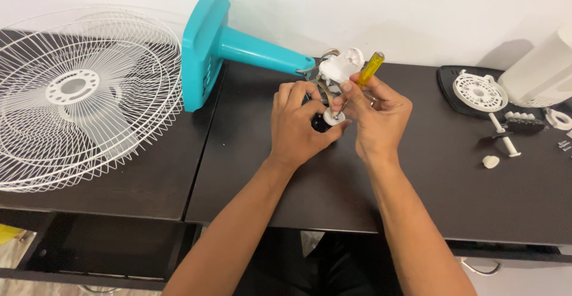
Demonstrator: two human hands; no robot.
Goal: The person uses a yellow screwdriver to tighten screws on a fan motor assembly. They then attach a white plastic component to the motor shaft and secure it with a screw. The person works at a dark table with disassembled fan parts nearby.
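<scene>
A teal fan stand lies on its side on the dark table, its base to the left and its neck pointing right. At the neck's end sits a white and metal motor assembly with wires. My left hand grips the lower part of that assembly, fingers curled round it and a small white round piece. My right hand holds a screwdriver with a yellow handle, its shaft hidden between my fingers and pointing down into the assembly.
White wire fan grilles with a blade inside lie at the left. At the right are a black plate with a white round part, a white housing, a white peg, a small white cap and small parts.
</scene>
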